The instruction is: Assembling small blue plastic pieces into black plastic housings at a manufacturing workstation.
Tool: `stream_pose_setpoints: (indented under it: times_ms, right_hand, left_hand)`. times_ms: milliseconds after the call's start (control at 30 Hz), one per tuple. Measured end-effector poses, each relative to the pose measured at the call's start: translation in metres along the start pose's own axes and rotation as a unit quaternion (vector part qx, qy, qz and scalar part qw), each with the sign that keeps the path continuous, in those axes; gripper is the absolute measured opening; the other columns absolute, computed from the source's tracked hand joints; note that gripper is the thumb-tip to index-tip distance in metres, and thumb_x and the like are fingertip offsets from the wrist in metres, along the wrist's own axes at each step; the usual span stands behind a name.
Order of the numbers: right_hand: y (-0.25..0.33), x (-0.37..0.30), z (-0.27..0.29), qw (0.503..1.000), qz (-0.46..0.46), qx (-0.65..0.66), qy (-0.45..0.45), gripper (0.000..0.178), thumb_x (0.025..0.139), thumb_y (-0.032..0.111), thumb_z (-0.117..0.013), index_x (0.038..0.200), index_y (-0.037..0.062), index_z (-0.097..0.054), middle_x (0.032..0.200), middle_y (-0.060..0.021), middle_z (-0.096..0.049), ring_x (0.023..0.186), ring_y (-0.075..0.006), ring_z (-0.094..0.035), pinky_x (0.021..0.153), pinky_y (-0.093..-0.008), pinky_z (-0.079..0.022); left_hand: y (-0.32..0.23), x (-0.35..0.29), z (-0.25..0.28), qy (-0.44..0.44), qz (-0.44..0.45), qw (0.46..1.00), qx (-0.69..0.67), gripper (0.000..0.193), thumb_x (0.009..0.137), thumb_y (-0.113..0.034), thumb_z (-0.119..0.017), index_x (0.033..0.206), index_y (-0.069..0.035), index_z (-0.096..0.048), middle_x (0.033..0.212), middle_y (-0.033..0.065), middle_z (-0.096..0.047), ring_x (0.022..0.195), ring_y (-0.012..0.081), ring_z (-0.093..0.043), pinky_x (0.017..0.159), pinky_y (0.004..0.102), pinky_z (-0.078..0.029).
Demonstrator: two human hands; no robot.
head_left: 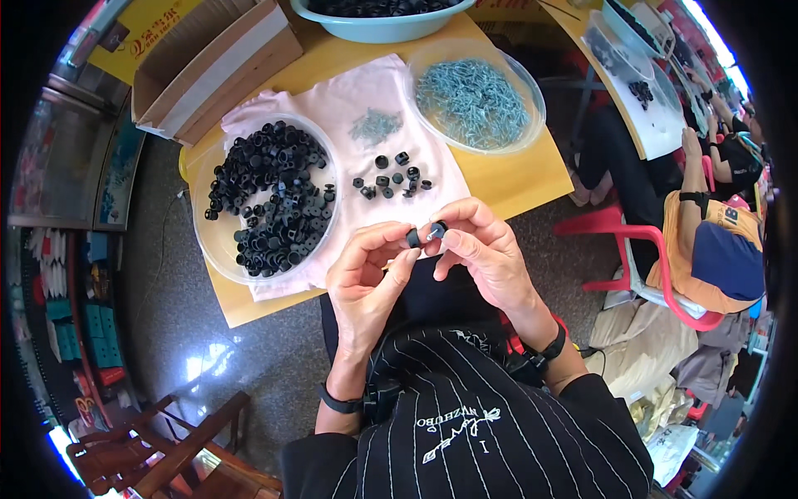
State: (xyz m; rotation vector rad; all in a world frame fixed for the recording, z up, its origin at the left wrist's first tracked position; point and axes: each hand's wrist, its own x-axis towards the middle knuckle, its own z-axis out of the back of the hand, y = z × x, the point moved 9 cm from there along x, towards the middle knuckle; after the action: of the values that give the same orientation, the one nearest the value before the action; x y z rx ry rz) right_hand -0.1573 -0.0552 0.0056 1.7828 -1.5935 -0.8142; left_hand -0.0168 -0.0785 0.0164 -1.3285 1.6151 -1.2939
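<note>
Both hands meet just past the table's near edge. My left hand (366,270) pinches a small black plastic knob (413,239) between thumb and fingertips. Close beside it, my right hand (492,258) grips another black round piece (438,228), from which a silvery screw points toward the left hand. Whether the two pieces touch is hard to make out. On the pink cloth (332,100) beyond the hands lie several loose black knobs (382,181) and a small heap of screws (376,125).
Left on the cloth, a clear round tub (199,229) holds many black plastic parts. A second clear tub (536,83) of screws stands far right. Behind are a pale blue basin (382,29) and a cardboard box (220,75). To the right, a person sits on a red chair (657,249).
</note>
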Motion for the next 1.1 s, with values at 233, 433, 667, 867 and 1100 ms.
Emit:
stream_pose_setpoints:
  times_ms: [233,433,667,867,1100]
  right_hand:
    - [-0.006,0.004,0.001,1.0,-0.014,0.02,0.013,0.022,0.097,0.011,-0.057,0.116,0.0008,-0.056,0.105,-0.0113,-0.066,0.094,-0.0164,-0.066,0.067,-0.0262,-0.058]
    - [0.007,0.003,-0.006,0.997,0.048,-0.057,0.015,0.021,0.096,0.008,-0.057,0.115,0.0004,-0.056,0.11,-0.0127,-0.065,0.095,-0.015,-0.065,0.07,-0.0253,-0.057]
    - [0.032,-0.004,-0.03,0.98,0.102,-0.171,0.014,0.021,0.093,0.001,-0.059,0.113,-0.0017,-0.056,0.105,-0.013,-0.066,0.088,-0.014,-0.067,0.072,-0.0248,-0.058]
    - [0.057,-0.007,-0.052,0.894,0.191,-0.406,-0.001,0.021,0.082,-0.002,-0.069,0.103,0.0002,-0.064,0.092,-0.0084,-0.067,0.081,-0.0126,-0.069,0.067,-0.0241,-0.057]
    - [0.065,-0.007,-0.062,0.853,0.22,-0.472,0.018,0.026,0.08,-0.005,-0.069,0.105,-0.0006,-0.063,0.09,-0.0102,-0.067,0.079,-0.0161,-0.069,0.065,-0.026,-0.058]
  left_hand:
    - [-0.002,0.0,0.003,-0.007,-0.001,1.0,0.005,0.026,0.085,0.009,-0.066,0.11,0.003,-0.062,0.112,0.0081,-0.059,0.095,0.0114,-0.06,0.082,0.0249,-0.051]
    - [-0.007,-0.004,0.006,-0.008,0.0,0.999,-0.048,0.025,0.084,0.01,-0.067,0.107,0.002,-0.062,0.111,0.0095,-0.06,0.095,0.0142,-0.063,0.085,0.0267,-0.052]
    - [-0.001,-0.005,0.006,-0.002,0.036,0.991,-0.128,0.023,0.088,0.003,-0.064,0.111,0.002,-0.059,0.101,0.0125,-0.067,0.088,0.0191,-0.067,0.079,0.03,-0.055]
    - [0.005,-0.005,0.009,-0.003,0.034,0.977,-0.212,0.024,0.089,0.0,-0.065,0.112,0.003,-0.059,0.1,0.0138,-0.068,0.088,0.0205,-0.068,0.08,0.0323,-0.056]
    - [0.012,-0.005,0.012,-0.008,0.048,0.975,-0.215,0.026,0.089,-0.001,-0.066,0.114,0.003,-0.06,0.1,0.0126,-0.067,0.086,0.0201,-0.067,0.08,0.0323,-0.057]
